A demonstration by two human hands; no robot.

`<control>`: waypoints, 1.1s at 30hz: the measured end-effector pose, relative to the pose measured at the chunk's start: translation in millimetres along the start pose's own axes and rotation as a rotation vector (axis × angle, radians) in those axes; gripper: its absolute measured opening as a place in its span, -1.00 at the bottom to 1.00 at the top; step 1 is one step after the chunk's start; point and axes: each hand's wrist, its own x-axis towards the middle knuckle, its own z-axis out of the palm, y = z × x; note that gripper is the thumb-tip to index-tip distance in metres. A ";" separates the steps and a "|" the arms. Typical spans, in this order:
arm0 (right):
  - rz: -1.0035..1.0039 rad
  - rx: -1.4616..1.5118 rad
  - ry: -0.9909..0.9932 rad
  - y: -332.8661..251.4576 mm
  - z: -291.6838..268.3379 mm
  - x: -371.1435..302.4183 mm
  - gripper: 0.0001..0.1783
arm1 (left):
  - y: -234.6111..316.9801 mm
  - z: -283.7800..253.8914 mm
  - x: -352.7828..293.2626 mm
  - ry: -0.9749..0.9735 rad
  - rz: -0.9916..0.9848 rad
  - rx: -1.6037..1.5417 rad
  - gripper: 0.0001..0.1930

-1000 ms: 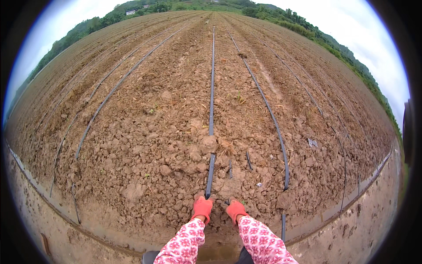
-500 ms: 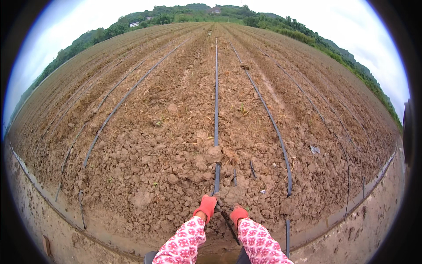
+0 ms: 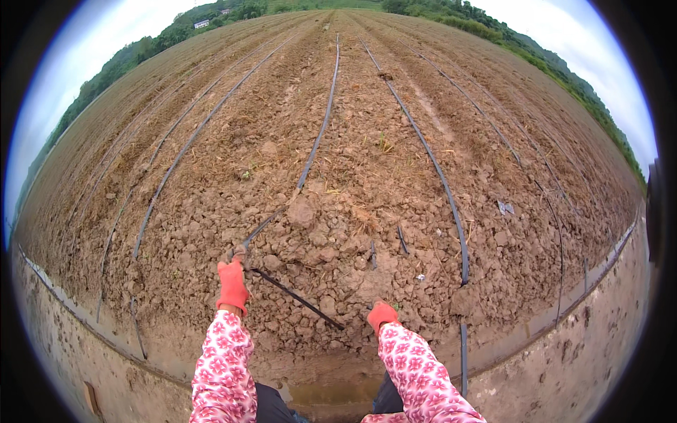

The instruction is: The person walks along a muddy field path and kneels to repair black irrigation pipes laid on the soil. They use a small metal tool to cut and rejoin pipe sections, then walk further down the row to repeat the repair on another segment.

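Note:
My left hand [image 3: 233, 280], in a red work glove with muddy fingertips, is closed on a flat dark drip tape [image 3: 266, 224], pulled to the left out of its line. Beyond the hand the tape runs back over the soil into the field. A loose end [image 3: 300, 301] hangs from my grip and slants down to the right over the clods. My right hand [image 3: 382, 315], in the same kind of glove, is low over the soil near the bed's front edge. Its fingers are hard to make out against the clods.
More drip tapes run away on both sides, one [image 3: 444, 185] on the right and one [image 3: 185, 148] on the left. Short dark tape pieces [image 3: 402, 240] lie ahead. Muddy water [image 3: 331, 392] stands in a ditch before my legs. A concrete strip [image 3: 543, 374] borders the field.
My left hand has moved left and forward, dragging the drip tape sideways and bending it out of its straight line. The hands are now well apart; the right has stayed near its place.

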 end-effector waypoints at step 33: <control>-0.038 -0.037 -0.042 10.7 -3.6 14.2 -0.62 | -84.5 55.8 -142.0 -0.342 -0.243 0.692 -0.50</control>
